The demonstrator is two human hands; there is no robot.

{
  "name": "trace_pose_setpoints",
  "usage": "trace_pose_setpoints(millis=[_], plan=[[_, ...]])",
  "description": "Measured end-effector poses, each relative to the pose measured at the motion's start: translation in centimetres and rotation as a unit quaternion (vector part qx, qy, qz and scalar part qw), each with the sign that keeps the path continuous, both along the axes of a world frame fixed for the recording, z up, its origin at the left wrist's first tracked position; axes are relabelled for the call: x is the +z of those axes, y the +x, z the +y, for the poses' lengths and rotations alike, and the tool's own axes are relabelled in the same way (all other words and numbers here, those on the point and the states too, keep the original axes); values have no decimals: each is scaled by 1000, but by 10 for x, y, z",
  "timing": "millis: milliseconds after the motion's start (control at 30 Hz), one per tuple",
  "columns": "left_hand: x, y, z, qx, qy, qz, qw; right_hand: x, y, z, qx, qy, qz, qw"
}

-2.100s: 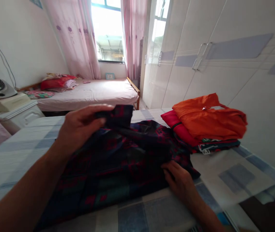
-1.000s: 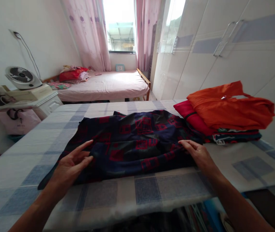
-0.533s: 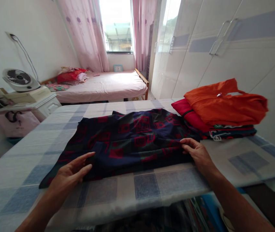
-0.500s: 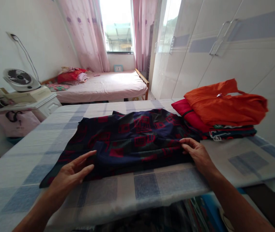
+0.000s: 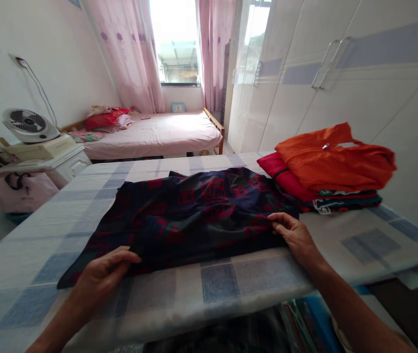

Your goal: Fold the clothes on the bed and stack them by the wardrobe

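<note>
A dark navy garment point(image 5: 194, 211) with red square patterns lies spread and wrinkled across the checked bedsheet; its exact kind I cannot make out. My left hand point(image 5: 108, 267) pinches its near edge at the left, thumb and fingers closed on the cloth. Over at the right end, my right hand point(image 5: 292, 235) has thumb and forefinger closed on the cloth near the front edge. Between the hands the near part of the garment lies fairly flat.
Behind my right hand sits a stack of folded clothes with an orange garment point(image 5: 336, 157) on top and a red one point(image 5: 286, 176) beneath. A white wardrobe point(image 5: 304, 98) runs along the right. A fan point(image 5: 28, 125) stands on a cabinet at the left; a pink bed point(image 5: 157, 132) is beyond.
My left hand has moved down towards the near edge and gone from spread fingers to a pinch on the garment. The fold near it has flattened; my right hand keeps its hold.
</note>
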State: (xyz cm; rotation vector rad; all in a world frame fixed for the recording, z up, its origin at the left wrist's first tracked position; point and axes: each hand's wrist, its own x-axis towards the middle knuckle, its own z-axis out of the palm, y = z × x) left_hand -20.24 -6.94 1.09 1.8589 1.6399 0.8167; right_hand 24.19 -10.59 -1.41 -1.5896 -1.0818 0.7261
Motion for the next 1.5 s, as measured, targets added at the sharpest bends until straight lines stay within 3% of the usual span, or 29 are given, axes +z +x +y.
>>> trace_pose_setpoints(millis=[100, 200, 300, 367, 467, 567, 733, 900, 1000, 1133, 1233, 1367, 1500], plan=[[-6, -9, -7, 4, 0, 29, 1000, 1, -1, -3, 4, -22, -53, 998], [19, 4, 1, 13, 57, 35, 998, 0, -1, -11, -7, -33, -167, 985], [45, 43, 22, -89, 74, 37, 993, -2, 3, -21, -8, -7, -291, 957], [53, 79, 40, -169, 89, 41, 981, -2, 5, -25, -22, 14, -357, 934], [49, 139, 68, -260, 94, 68, 959, 1, 7, -22, -75, 64, -441, 892], [36, 191, 88, -293, 81, 85, 949, 3, 4, -11, -82, 97, -490, 862], [21, 229, 101, -294, 62, 95, 949, -9, 5, 1, -40, 74, -498, 863], [17, 220, 120, -235, 42, 72, 968, -20, 17, -1, -10, 83, -414, 907], [13, 212, 131, -182, 45, 75, 979, -23, 21, -2, -27, 76, -397, 914], [17, 187, 122, -160, 63, 90, 981, -21, 19, -4, -37, 68, -424, 902], [26, 145, 102, -142, 81, 125, 979, -12, 14, -9, -26, 113, -452, 884], [29, 75, 82, -110, 72, 196, 972, -1, -1, -14, 92, 159, -490, 852], [16, 33, 77, -148, 38, 176, 973, -5, -15, -6, 156, 155, -508, 833]])
